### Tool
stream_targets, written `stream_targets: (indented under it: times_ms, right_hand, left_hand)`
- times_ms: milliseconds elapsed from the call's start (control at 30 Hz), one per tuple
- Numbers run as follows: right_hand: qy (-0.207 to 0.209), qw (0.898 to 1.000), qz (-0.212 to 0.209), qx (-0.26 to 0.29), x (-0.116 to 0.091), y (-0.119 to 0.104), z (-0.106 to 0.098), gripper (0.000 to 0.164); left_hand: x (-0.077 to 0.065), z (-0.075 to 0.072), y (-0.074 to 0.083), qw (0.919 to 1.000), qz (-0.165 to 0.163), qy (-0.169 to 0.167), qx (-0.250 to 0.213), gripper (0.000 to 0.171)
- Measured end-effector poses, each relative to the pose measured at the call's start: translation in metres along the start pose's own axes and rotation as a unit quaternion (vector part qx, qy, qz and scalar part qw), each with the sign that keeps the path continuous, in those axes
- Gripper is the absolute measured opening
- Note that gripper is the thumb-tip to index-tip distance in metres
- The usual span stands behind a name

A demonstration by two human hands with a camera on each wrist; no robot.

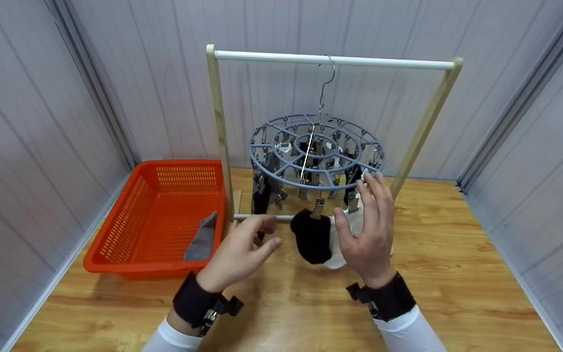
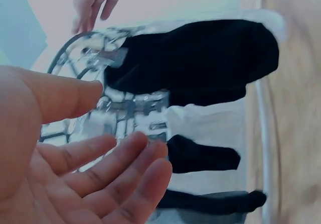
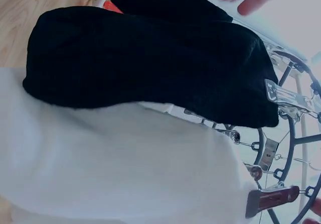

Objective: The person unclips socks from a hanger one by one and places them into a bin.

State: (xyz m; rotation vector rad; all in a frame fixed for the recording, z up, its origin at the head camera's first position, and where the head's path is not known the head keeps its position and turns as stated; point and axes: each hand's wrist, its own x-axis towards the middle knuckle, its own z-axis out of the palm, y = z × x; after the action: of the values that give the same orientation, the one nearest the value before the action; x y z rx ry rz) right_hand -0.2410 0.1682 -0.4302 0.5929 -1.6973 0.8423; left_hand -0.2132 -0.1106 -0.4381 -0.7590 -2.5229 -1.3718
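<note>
A round grey-blue clip hanger hangs by its hook. At its front, a metal clip holds a black sock. Beside and partly behind it hangs a white sock, which fills much of the right wrist view. My right hand is raised at the hanger's right front, fingers extended close to the rim; whether they touch it I cannot tell. Left of the black sock, my left hand is held in the air, fingers loosely bent and nothing in them. More dark socks hang further round.
A wooden stand with a white top bar carries the hanger. To the left, an orange basket sits on the wood-grain floor with a grey cloth piece inside. Pale panel walls enclose the sides and back.
</note>
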Motion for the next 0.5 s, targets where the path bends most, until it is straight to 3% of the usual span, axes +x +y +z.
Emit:
stream_targets:
  times_ms: [200,500]
  right_hand:
    - [-0.009,1.0,0.007,0.009,-0.002,-0.002,0.002,0.06]
    - [-0.03,0.999,0.01,0.013,-0.001,-0.004,0.001,0.059]
  left_hand:
    - [0.003,0.012,-0.007,0.9995,-0.016,-0.002,-0.028,0.061]
    - [0.022,0.023,-0.015,0.9936,-0.067,-0.004,-0.091,0.069]
